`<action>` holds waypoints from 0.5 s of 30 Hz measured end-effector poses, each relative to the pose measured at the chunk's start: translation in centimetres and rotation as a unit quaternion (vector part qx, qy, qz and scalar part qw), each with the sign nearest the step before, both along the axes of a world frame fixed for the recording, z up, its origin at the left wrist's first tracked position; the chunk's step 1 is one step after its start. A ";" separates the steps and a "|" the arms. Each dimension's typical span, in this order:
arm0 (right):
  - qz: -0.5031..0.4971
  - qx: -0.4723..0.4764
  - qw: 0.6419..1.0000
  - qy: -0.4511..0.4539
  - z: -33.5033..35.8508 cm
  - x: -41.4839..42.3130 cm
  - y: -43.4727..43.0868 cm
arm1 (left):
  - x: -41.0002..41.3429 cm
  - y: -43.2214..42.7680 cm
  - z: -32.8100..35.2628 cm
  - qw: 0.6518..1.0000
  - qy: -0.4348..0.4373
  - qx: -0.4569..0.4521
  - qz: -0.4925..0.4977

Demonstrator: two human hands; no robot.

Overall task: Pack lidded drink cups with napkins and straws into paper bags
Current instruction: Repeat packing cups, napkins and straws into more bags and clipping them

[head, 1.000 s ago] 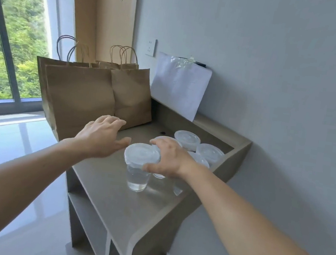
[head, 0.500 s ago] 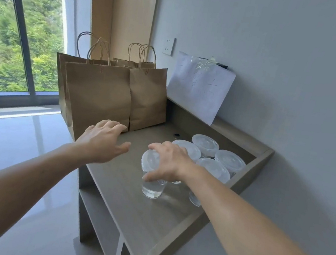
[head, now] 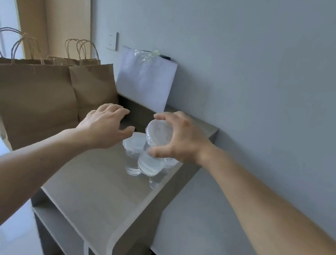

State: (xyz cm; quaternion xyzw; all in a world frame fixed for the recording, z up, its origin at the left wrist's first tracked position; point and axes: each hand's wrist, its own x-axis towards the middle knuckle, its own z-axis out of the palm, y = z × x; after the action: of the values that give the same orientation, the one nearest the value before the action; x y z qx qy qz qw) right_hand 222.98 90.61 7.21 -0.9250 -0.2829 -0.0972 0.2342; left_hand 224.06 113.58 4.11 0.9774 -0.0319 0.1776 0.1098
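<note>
The pale grey wooden desk (head: 93, 192) with its raised back ledge carries everything, and the step in hand looks like a loading: a cup on its way to a bag. The brown paper carrier bags (head: 30, 103) with twisted-cord handles stand upright at the desk's far left end, mouths up. The left hand (head: 104, 127) hovers flat and empty, fingers straight, just beside the lower corner of the front bag, touching nothing that I can see. The right hand (head: 184, 142) grips a clear plastic drink cup (head: 158, 134) with a frosted flat lid round its top, fingers over the rim and thumb under. The cup is tilted, lid toward the camera, and seems lifted off the desk among its fellows, with water in its lower part.

Next, I judge, the left hand must pull a bag's mouth open while the right levels the cup (a tilted lid may leak) and lowers it in upright.

Counted, big to small:
- One desk.
- Bags — at least three, perhaps four, since they overlap.
- One white sheet of paper (head: 145, 79) leaning on the wall.
- Cups — three in view: the held one, one standing just left of it (head: 133, 146), and one partly hidden beneath (head: 156, 182). The hand may hide more.

No napkins or straws can be made out for certain.
</note>
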 end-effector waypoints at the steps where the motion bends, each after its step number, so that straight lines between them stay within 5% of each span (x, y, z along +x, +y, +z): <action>1: -0.018 0.002 1.000 -0.005 0.4 -0.3 -1.4 | 0.4 -1.3 0.3 1.000 -0.003 0.001 -0.013; 15: -0.222 0.005 0.975 -0.019 -1.0 -7.7 -23.4 | -1.2 -22.5 -1.0 0.985 0.027 0.031 -0.170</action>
State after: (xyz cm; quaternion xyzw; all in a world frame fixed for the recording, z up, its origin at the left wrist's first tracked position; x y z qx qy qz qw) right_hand 215.24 67.20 6.18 -0.9614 -0.0743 -0.1662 0.2061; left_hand 222.86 91.10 3.09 0.9651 -0.2004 0.1291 0.1084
